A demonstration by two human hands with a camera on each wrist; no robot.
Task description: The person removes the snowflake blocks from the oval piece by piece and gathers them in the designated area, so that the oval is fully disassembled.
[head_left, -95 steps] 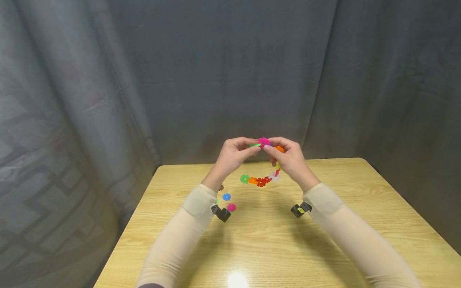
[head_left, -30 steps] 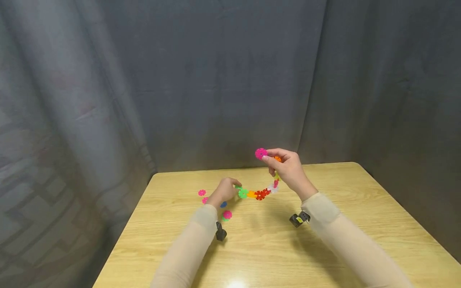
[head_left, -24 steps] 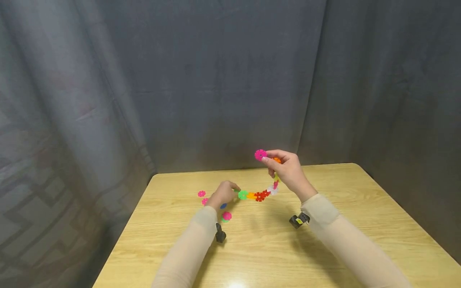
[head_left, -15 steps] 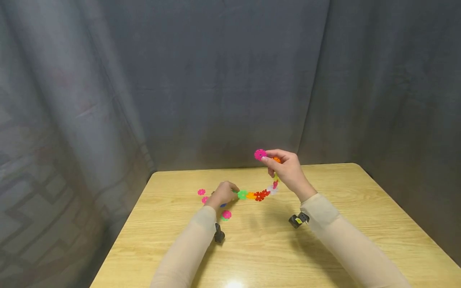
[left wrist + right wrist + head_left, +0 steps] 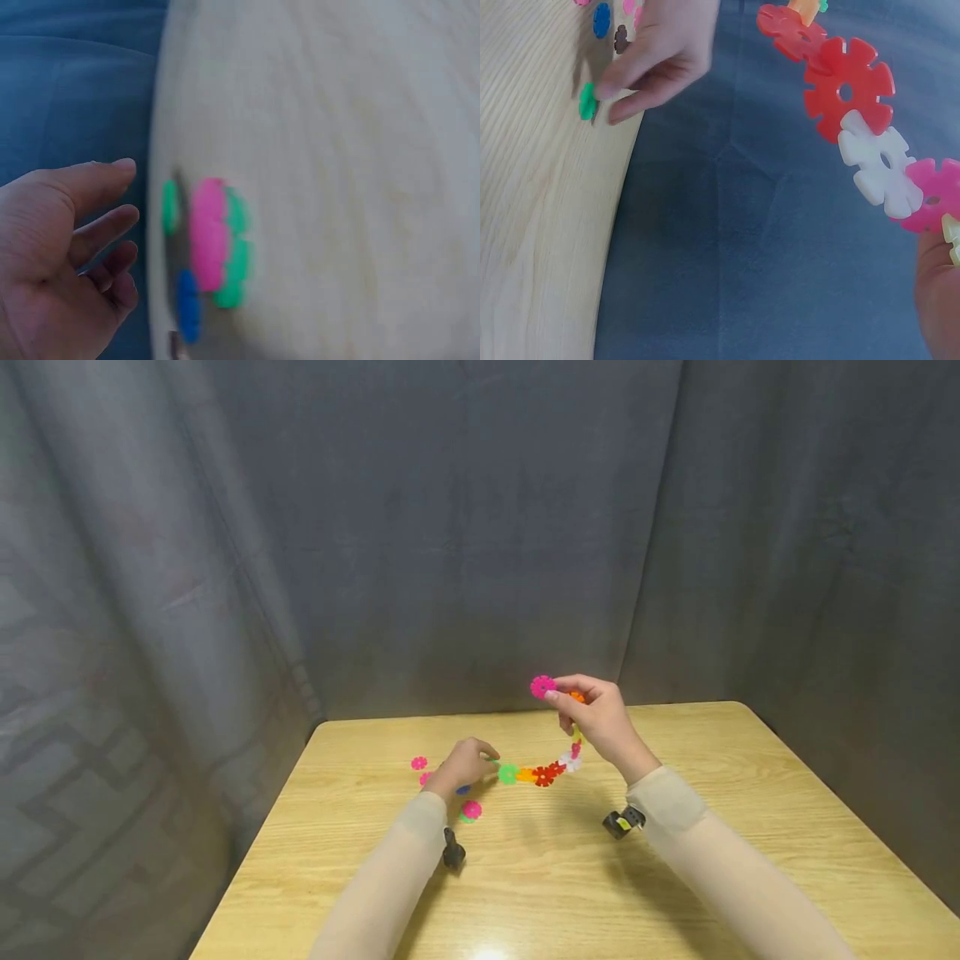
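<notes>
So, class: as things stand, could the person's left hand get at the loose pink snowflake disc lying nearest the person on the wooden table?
Probably yes. The left hand hovers low over the wooden table, and the loose pink snowflake disc lies just beside its wrist with nothing visibly on top of it. The hand would only need to draw back slightly.

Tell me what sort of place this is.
Probably a curtained-off recording booth rather than a lived-in room: grey drapes enclose a bare wooden table, and small cameras are strapped at the person's wrists while they link plastic snowflake discs.
</notes>
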